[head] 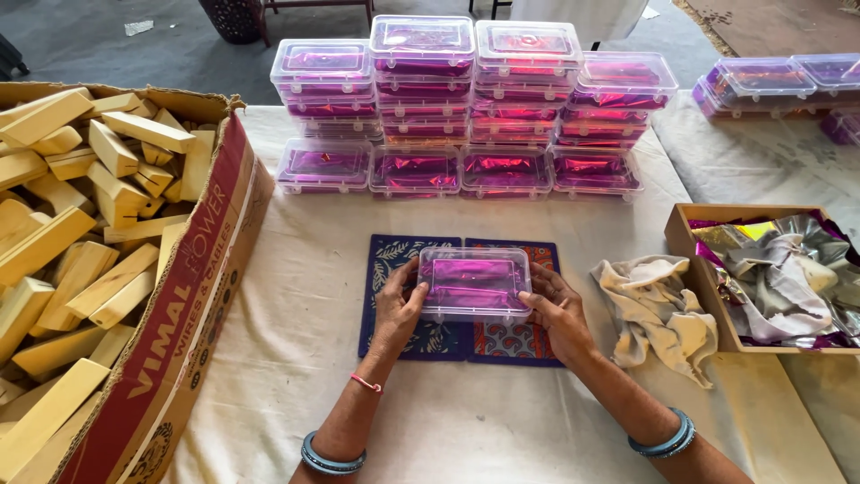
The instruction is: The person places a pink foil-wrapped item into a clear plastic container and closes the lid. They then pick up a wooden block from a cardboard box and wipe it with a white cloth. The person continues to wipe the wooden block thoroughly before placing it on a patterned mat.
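A clear plastic box (473, 283) with shiny pink foil inside rests on two patterned mats, one blue (394, 260) and one red and blue (515, 345), in the middle of the table. My left hand (399, 309) grips the box's left end, thumb on the lid. At the right end my right hand (555, 309) presses against its side. The lid is on the box.
Stacks of similar foil-filled clear boxes (470, 99) stand at the back, more (770, 85) at the far right. A large cardboard carton (193, 296) of wooden blocks (85, 224) fills the left. A crumpled cloth (658, 309) and a box of foil sheets (775, 273) lie to the right.
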